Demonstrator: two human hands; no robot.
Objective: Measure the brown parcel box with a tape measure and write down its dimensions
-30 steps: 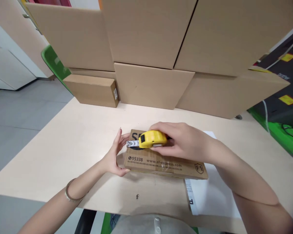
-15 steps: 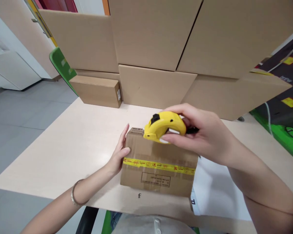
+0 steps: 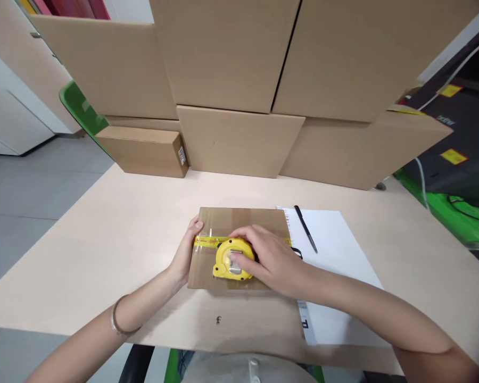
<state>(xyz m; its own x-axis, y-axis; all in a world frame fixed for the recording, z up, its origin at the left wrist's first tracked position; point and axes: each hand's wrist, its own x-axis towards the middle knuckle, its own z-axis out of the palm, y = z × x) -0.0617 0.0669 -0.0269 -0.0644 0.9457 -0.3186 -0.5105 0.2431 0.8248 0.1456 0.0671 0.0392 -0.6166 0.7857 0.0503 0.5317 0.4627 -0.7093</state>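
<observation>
A small brown cardboard box (image 3: pixel 239 219) with yellow printed tape around it stands near the table's front. My left hand (image 3: pixel 186 250) grips its left edge, thumb on the near face and fingers around the side. In my right hand (image 3: pixel 273 260) is a yellow tape measure (image 3: pixel 223 260), held between thumb and fingers in front of the box, its metal clip facing me. No blade shows drawn out. The tape measure and right hand cover much of the box face and its yellow tape.
Right of the box lies white paper (image 3: pixel 339 255) with a black pen (image 3: pixel 305 229) on it. A long closed carton (image 3: pixel 143 154) stands at the back left. Tall cardboard panels (image 3: pixel 239 143) line the table's (image 3: pixel 104 244) rear edge. A dark machine (image 3: pixel 451 138) stands beyond the right side.
My right hand has brought the tape measure down and left, from the box's top edge to its face, and turned it clip toward me. The box has tilted; the pen has come into view.
</observation>
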